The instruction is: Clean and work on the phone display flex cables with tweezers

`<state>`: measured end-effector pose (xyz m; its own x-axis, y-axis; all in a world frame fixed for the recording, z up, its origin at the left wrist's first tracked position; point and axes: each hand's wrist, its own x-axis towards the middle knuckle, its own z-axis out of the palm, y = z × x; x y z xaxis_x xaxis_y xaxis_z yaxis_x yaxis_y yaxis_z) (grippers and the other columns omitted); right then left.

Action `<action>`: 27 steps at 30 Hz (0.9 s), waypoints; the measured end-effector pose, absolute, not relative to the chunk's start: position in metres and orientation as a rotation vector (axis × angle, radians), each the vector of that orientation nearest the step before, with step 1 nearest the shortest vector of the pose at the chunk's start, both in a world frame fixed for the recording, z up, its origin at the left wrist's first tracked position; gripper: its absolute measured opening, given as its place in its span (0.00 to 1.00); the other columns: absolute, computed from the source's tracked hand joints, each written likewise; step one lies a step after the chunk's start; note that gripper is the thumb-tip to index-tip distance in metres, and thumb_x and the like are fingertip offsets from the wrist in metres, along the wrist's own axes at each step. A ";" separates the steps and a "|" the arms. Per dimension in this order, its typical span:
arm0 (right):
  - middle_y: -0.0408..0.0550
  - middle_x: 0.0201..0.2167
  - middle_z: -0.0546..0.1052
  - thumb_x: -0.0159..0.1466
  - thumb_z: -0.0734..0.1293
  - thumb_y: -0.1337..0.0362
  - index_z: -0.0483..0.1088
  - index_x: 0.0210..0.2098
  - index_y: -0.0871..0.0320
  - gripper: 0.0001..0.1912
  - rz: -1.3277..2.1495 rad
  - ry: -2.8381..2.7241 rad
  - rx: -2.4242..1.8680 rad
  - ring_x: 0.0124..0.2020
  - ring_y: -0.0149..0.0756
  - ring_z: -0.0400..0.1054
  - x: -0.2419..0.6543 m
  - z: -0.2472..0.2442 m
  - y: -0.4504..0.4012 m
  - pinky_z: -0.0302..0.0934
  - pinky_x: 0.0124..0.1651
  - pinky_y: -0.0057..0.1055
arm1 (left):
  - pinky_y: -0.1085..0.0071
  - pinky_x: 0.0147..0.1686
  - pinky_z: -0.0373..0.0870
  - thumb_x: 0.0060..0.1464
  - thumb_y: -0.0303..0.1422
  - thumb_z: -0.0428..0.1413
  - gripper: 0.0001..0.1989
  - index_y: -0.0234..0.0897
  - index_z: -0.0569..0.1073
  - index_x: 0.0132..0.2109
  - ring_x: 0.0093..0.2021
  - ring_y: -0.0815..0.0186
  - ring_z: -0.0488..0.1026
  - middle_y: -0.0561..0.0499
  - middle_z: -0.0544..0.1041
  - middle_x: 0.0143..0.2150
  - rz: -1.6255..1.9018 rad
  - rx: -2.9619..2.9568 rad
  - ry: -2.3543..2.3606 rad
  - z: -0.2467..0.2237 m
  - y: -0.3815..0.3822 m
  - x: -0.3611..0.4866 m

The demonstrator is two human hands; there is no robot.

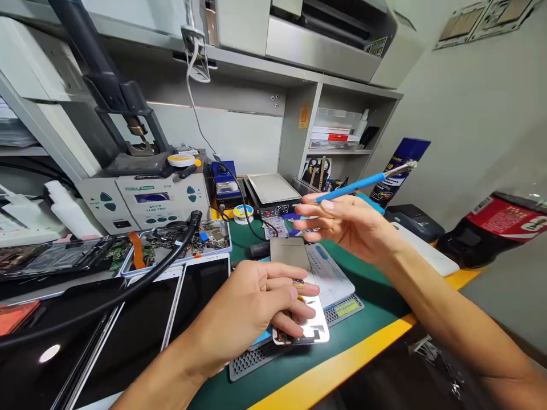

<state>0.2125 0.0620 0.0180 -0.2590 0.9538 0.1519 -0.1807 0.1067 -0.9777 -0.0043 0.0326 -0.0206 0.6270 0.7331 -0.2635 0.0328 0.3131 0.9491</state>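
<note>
My left hand (265,302) lies over an opened phone (314,319) with a bright white inner plate, its fingers spread and apart. The fingers cover much of the phone, and a small yellow-and-dark part shows between them. Raised to the right, clear of the bench, my right hand (348,222) pinches a slim tool with a blue handle (350,188) between thumb and forefinger; its other fingers are loose. The tool's metal shaft points up and right, with small shiny bits at the tip. Beneath the phone is a grey perforated mat (256,361).
Left are a hot-air station (149,199), a tray of small parts (213,236), a black hose (171,265) and dark-screened tablets (149,313). Behind stand a hot plate (273,191) and solder spool (243,213). Right are a spray can (395,171) and cola bottle (499,222).
</note>
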 end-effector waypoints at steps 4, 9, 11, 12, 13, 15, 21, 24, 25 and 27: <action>0.44 0.23 0.79 0.66 0.68 0.60 0.75 0.37 0.60 0.09 1.288 -1.409 -0.853 0.21 0.35 0.75 0.206 0.006 0.045 0.69 0.21 0.27 | 0.74 0.29 0.77 0.54 0.28 0.58 0.15 0.32 0.77 0.49 0.29 0.63 0.81 0.42 0.84 0.43 0.516 1.153 0.805 -0.020 0.035 -0.001; 0.36 0.17 0.65 0.68 0.66 0.60 0.72 0.30 0.60 0.13 1.181 -1.575 -0.899 0.16 0.21 0.56 0.197 -0.007 0.032 0.52 0.17 0.19 | 0.72 0.31 0.79 0.57 0.30 0.56 0.14 0.33 0.79 0.49 0.38 0.56 0.82 0.40 0.82 0.46 0.490 1.205 0.783 -0.020 0.038 0.000; 0.36 0.19 0.65 0.68 0.66 0.61 0.68 0.30 0.58 0.11 1.187 -1.638 -0.926 0.19 0.23 0.57 0.194 -0.010 0.029 0.54 0.19 0.20 | 0.69 0.33 0.79 0.58 0.30 0.56 0.14 0.33 0.79 0.50 0.40 0.53 0.82 0.41 0.83 0.45 0.466 1.234 0.776 -0.021 0.037 -0.002; 0.36 0.20 0.65 0.68 0.66 0.62 0.67 0.30 0.57 0.10 1.198 -1.645 -0.945 0.19 0.23 0.57 0.193 -0.011 0.028 0.54 0.19 0.21 | 0.69 0.33 0.79 0.58 0.30 0.56 0.14 0.33 0.79 0.49 0.39 0.53 0.82 0.41 0.83 0.43 0.458 1.238 0.773 -0.021 0.037 -0.002; 0.36 0.20 0.65 0.68 0.66 0.61 0.65 0.30 0.57 0.10 1.198 -1.647 -0.964 0.19 0.24 0.57 0.192 -0.012 0.027 0.53 0.19 0.21 | 0.69 0.33 0.80 0.58 0.30 0.56 0.14 0.34 0.80 0.49 0.40 0.53 0.82 0.42 0.84 0.42 0.456 1.236 0.764 -0.020 0.036 -0.002; 0.36 0.19 0.63 0.68 0.66 0.59 0.63 0.30 0.56 0.12 1.176 -1.677 -0.985 0.18 0.24 0.56 0.191 -0.014 0.027 0.50 0.17 0.22 | 0.72 0.33 0.79 0.58 0.28 0.55 0.14 0.35 0.80 0.50 0.40 0.55 0.82 0.43 0.84 0.41 0.453 1.226 0.742 -0.019 0.036 -0.001; 0.37 0.23 0.64 0.71 0.61 0.58 0.59 0.34 0.53 0.10 1.286 -1.810 -0.833 0.22 0.27 0.59 0.193 -0.017 0.027 0.56 0.21 0.24 | 0.75 0.31 0.78 0.59 0.25 0.53 0.15 0.38 0.81 0.48 0.40 0.57 0.82 0.47 0.84 0.37 0.406 1.278 0.743 -0.014 0.041 0.004; 0.38 0.25 0.64 0.71 0.60 0.59 0.57 0.34 0.53 0.10 1.267 -1.907 -0.807 0.23 0.27 0.60 0.193 -0.017 0.028 0.58 0.23 0.24 | 0.76 0.30 0.77 0.58 0.26 0.53 0.13 0.38 0.82 0.44 0.39 0.58 0.82 0.48 0.84 0.37 0.389 1.285 0.739 -0.012 0.042 0.006; 0.38 0.25 0.63 0.71 0.60 0.60 0.57 0.33 0.54 0.10 1.204 -1.944 -0.825 0.23 0.27 0.59 0.194 -0.016 0.028 0.58 0.23 0.24 | 0.76 0.30 0.77 0.58 0.26 0.53 0.13 0.38 0.82 0.42 0.38 0.59 0.82 0.48 0.84 0.37 0.382 1.287 0.732 -0.012 0.042 0.005; 0.38 0.25 0.62 0.72 0.60 0.61 0.58 0.34 0.55 0.10 1.095 -1.994 -0.859 0.22 0.25 0.58 0.194 -0.016 0.028 0.56 0.23 0.23 | 0.76 0.30 0.77 0.58 0.26 0.52 0.13 0.38 0.82 0.40 0.38 0.59 0.82 0.48 0.84 0.38 0.372 1.286 0.722 -0.012 0.041 0.004</action>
<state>0.1941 0.0280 -0.0155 -0.5389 0.8029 0.2548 0.2154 0.4238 -0.8798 0.0041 0.0409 -0.0120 0.7288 0.6260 -0.2774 0.1369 0.2637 0.9548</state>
